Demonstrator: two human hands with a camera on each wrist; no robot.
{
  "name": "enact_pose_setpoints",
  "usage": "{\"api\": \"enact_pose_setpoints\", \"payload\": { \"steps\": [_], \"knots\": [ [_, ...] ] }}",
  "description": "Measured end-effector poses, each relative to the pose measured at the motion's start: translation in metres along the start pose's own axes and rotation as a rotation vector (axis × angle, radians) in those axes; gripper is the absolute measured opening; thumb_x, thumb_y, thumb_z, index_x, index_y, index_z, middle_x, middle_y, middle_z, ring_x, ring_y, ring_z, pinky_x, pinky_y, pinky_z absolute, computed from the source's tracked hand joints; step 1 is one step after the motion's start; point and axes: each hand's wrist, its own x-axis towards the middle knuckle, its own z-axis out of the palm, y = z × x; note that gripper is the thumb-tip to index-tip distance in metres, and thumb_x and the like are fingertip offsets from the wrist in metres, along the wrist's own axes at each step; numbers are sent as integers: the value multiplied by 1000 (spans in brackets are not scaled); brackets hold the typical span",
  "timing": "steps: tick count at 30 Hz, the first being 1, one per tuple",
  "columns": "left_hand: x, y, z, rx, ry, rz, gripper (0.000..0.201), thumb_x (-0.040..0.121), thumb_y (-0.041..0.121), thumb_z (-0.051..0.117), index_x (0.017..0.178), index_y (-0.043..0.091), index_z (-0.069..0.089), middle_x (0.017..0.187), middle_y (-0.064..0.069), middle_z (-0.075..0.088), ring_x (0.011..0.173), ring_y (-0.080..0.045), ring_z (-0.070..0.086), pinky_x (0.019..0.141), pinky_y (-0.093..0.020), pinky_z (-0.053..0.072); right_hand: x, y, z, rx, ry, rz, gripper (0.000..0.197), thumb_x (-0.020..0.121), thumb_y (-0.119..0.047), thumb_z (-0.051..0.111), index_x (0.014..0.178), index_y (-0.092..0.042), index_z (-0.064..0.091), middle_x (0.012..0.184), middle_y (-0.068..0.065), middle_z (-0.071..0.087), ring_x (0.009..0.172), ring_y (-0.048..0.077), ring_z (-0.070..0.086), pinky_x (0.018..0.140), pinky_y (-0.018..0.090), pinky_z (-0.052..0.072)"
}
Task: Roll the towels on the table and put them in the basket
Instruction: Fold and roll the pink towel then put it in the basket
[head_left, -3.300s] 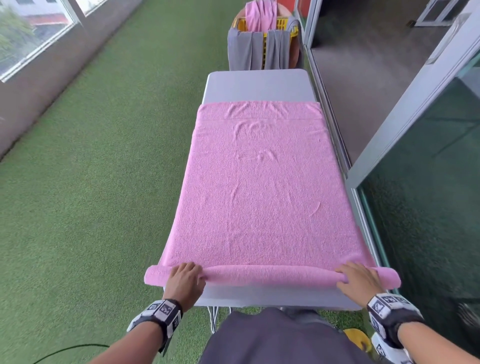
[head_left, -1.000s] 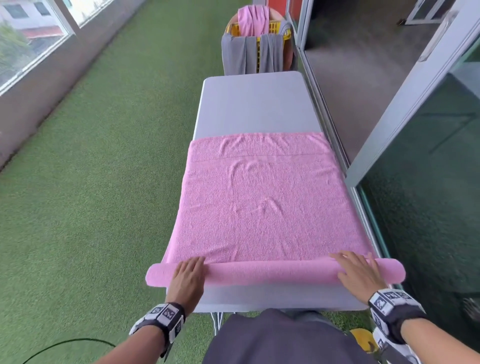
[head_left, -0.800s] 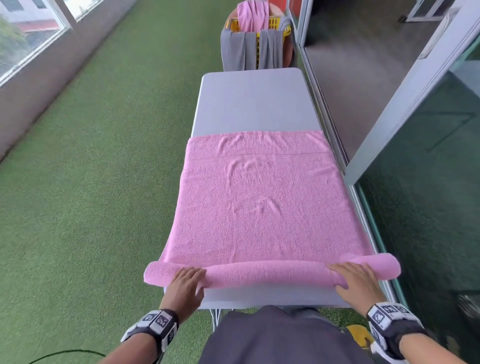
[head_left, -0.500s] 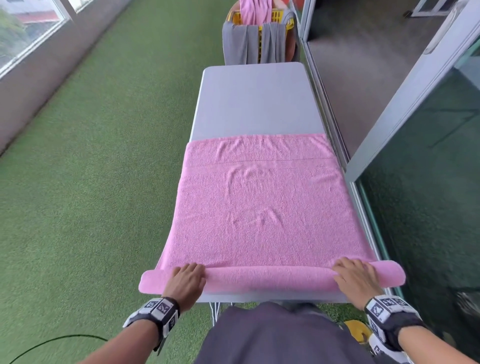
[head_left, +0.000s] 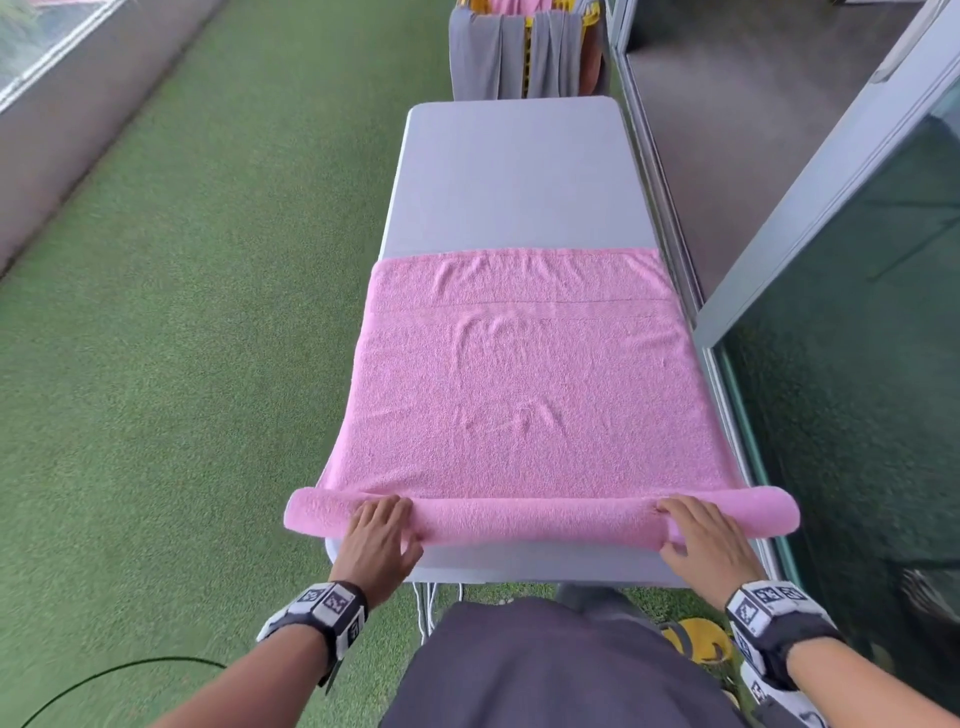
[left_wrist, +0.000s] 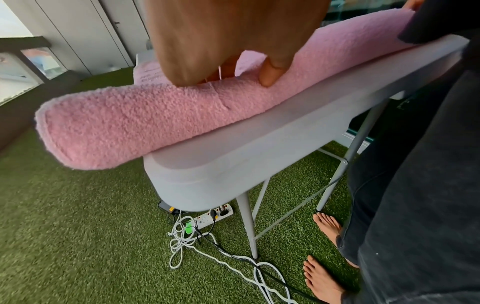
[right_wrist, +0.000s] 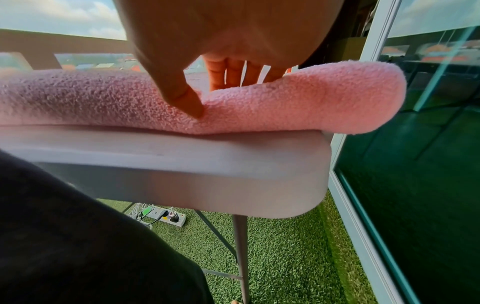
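A pink towel (head_left: 524, 395) lies flat on the grey table (head_left: 519, 171), and its near end is wound into a roll (head_left: 535, 517) along the table's front edge. My left hand (head_left: 384, 519) grips the roll near its left end, fingers over the top and thumb (left_wrist: 270, 76) on the near side. My right hand (head_left: 691, 525) grips it near the right end in the same way, thumb (right_wrist: 187, 102) dug into the pile. Both roll ends overhang the table's sides. The yellow basket (head_left: 529, 62) stands past the table's far end.
Grey towels (head_left: 483, 57) hang over the basket's front. A glass sliding door (head_left: 857, 364) runs close along the table's right side. Green artificial grass (head_left: 208, 312) covers the floor at left. A power strip and tangled cables (left_wrist: 213, 218) lie under the table, by my bare feet (left_wrist: 327, 230).
Both hands have wound more towel onto the roll, which is thicker. The towel's far edge has slid toward me, baring more of the table.
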Motion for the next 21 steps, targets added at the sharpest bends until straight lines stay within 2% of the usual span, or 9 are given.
{"api": "enact_pose_setpoints", "payload": {
  "steps": [3, 6, 8, 10, 14, 16, 18, 19, 21],
  "knots": [
    [2, -3, 0, -31, -56, 29, 54, 69, 29, 74, 114, 8, 55, 109, -6, 62, 99, -23, 60, 91, -43, 52, -2, 9, -3, -5, -68, -53, 59, 82, -29, 64, 137, -28, 44, 137, -13, 45, 128, 9, 41, 111, 31, 26],
    [-4, -4, 1, -54, -38, 30, 54, 65, 16, 79, 114, 7, 58, 108, -6, 64, 99, -23, 61, 93, -42, 52, -3, 11, -5, -34, -83, -54, 60, 81, -25, 66, 137, -29, 45, 136, -13, 49, 126, 8, 44, 109, 31, 28],
    [-9, -2, 3, -61, -2, 20, 38, 73, 16, 72, 108, 8, 61, 102, -5, 66, 93, -21, 62, 89, -41, 53, -2, 7, -6, -47, -96, -28, 55, 81, -28, 63, 134, -30, 48, 131, -14, 52, 122, 8, 45, 108, 32, 28],
    [-9, 1, 1, -68, 19, 9, 20, 86, 23, 50, 98, 12, 61, 94, -2, 66, 83, -17, 61, 83, -40, 54, 1, 4, -8, -80, -127, -3, 46, 84, -34, 58, 129, -33, 51, 126, -16, 53, 119, 8, 45, 105, 32, 28],
    [-5, -2, -2, -89, -11, -3, 36, 94, 29, 25, 87, 14, 58, 82, 3, 60, 71, -14, 50, 72, -34, 50, 12, 1, -16, -173, -185, 3, 26, 89, -37, 39, 106, -37, 59, 107, -19, 60, 101, 5, 49, 83, 29, 23],
    [0, -6, -3, -87, -43, -14, 38, 94, 31, 22, 87, 14, 56, 80, 3, 58, 71, -15, 49, 72, -35, 49, 22, 0, -17, -133, -236, 8, 26, 90, -33, 38, 102, -31, 61, 102, -17, 59, 104, 10, 53, 82, 31, 24],
    [7, -6, -1, -104, -65, -31, 39, 92, 31, 21, 91, 14, 56, 83, 2, 58, 73, -16, 49, 74, -39, 49, 31, 2, -19, -59, -241, 18, 30, 89, -25, 47, 116, -31, 58, 116, -14, 57, 112, 15, 53, 94, 38, 36],
    [11, -6, -1, -106, -68, -33, 37, 92, 29, 24, 97, 13, 58, 87, 0, 60, 75, -16, 50, 76, -40, 50, 35, 3, -20, -19, -214, 29, 38, 87, -21, 53, 124, -32, 54, 120, -10, 54, 112, 16, 53, 98, 40, 38],
    [20, -5, -2, -100, -26, -43, 25, 90, 16, 42, 110, 12, 57, 97, -3, 61, 83, -17, 53, 80, -38, 50, 42, 3, -21, -9, -123, 50, 38, 82, -17, 64, 116, -30, 54, 110, -5, 53, 101, 18, 51, 92, 38, 42]
  ]
}}
